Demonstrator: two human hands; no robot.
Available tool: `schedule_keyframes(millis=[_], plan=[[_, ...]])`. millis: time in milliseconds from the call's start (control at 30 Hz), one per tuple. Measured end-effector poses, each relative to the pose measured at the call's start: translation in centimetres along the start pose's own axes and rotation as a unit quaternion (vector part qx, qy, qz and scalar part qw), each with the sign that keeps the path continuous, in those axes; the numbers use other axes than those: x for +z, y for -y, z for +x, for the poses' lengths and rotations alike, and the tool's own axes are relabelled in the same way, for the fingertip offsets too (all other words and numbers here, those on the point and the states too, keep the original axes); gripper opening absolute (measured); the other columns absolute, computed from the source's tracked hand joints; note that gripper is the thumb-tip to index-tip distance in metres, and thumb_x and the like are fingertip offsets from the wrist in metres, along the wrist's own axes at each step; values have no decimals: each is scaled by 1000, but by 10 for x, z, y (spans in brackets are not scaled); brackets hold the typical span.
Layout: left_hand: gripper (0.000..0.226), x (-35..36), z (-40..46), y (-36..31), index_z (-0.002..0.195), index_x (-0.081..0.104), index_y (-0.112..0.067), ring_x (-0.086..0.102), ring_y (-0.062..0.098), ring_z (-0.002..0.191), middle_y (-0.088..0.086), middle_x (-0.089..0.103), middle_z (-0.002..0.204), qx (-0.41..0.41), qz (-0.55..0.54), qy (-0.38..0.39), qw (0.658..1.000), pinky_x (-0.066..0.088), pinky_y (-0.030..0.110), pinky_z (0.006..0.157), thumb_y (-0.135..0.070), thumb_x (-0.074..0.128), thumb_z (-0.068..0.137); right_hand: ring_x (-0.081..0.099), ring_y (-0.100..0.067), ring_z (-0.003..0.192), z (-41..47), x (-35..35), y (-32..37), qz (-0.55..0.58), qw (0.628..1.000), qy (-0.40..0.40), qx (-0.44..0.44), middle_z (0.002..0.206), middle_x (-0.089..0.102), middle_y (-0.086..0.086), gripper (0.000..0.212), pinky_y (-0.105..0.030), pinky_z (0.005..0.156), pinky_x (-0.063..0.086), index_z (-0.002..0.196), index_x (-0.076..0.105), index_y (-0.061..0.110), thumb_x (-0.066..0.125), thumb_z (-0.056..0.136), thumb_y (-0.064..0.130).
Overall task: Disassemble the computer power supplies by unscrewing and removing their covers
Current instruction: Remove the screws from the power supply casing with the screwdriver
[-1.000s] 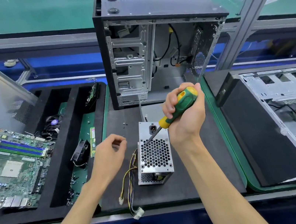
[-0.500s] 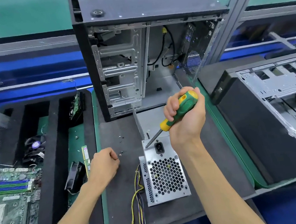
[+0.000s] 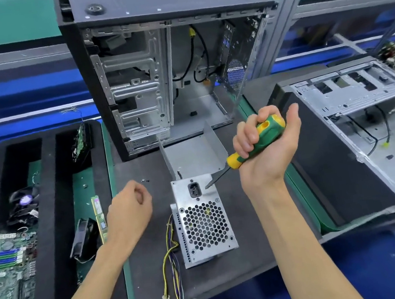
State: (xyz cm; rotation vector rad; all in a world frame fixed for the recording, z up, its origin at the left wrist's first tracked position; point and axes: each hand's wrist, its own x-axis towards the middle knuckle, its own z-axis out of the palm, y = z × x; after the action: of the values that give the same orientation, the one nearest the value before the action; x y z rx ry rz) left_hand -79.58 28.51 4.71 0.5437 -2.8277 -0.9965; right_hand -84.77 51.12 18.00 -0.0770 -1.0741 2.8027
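A silver power supply with a honeycomb grille and a black socket lies on the dark mat, its coloured cables trailing toward me. My right hand grips a green and yellow screwdriver, palm turned up, with the tip hovering just above the supply's far right corner. My left hand hovers left of the supply with its fingers loosely curled; whether it holds anything is hidden. A bent silver cover plate lies just behind the supply. A few small screws lie on the mat near my left hand.
An open black tower case stands behind the mat. Another opened case lies at the right. On the left a black foam tray holds a motherboard, fans and a memory stick.
My right hand has rolled palm-up with the screwdriver and shifted right. The left hand stays beside the supply. The camera has come closer and tilted down.
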Motion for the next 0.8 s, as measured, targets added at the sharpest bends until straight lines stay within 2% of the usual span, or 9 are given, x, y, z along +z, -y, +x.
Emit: schedule_keyframes(millis=[67,133,167,233,300,367,467,633,800], plan=[[17,-10,-10,-28,82,56,-31,55,7,69,-13,58,71,66,-77,-45,994,46,26,64,-18,61,92,26,-15,44,-5,-3,5,-21,1000,15,-8,52,35,2,53,-22,41,24,69,48,19,32,106,52],[10,-15,-25,-59,90,60,-30,55,5,83,-16,59,84,151,-116,-56,980,42,19,73,-20,63,92,26,-14,43,-11,-6,10,-42,999,27,-23,51,35,2,47,-21,41,23,70,46,17,36,105,48],[4,-15,-33,-71,94,61,-28,55,4,89,-16,60,90,192,-115,-48,974,41,20,79,-25,64,92,26,-14,43,-13,-7,11,-51,998,30,-27,51,35,2,44,-21,41,23,71,46,17,38,104,45],[20,-10,-49,-88,100,64,-25,54,7,97,-14,60,99,244,-101,-12,964,36,24,90,-40,65,88,26,-14,42,-18,-11,13,-61,997,35,-30,50,35,2,40,-21,41,22,69,48,18,39,102,40],[40,0,-61,-92,108,64,-24,51,6,107,-14,59,109,259,-73,33,963,28,20,98,-54,67,82,26,-15,42,-21,-14,13,-73,996,42,-31,49,35,2,40,-21,42,22,68,49,20,38,101,38],[52,11,-68,-90,115,65,-24,47,4,116,-14,57,117,259,-44,51,964,19,15,105,-58,73,77,27,-15,42,-23,-16,13,-83,995,48,-31,49,36,3,38,-22,43,22,68,49,20,38,100,36],[54,19,-73,-87,116,67,-21,44,5,121,-12,57,121,263,-23,38,964,12,13,109,-51,81,74,27,-15,42,-23,-20,11,-78,995,50,-34,48,36,2,37,-21,42,23,67,50,20,38,99,35],[58,23,-76,-88,117,67,-20,44,6,123,-12,56,122,256,-23,24,966,11,13,110,-60,68,75,26,-15,41,-20,-24,6,-67,996,45,-34,48,36,3,38,-21,42,22,66,51,21,38,98,35],[58,24,-75,-89,117,68,-20,42,4,123,-12,56,122,256,-24,24,966,13,15,110,-60,66,75,26,-15,41,-18,-27,3,-79,995,46,-29,47,35,3,36,-21,42,23,66,49,20,38,97,34]])
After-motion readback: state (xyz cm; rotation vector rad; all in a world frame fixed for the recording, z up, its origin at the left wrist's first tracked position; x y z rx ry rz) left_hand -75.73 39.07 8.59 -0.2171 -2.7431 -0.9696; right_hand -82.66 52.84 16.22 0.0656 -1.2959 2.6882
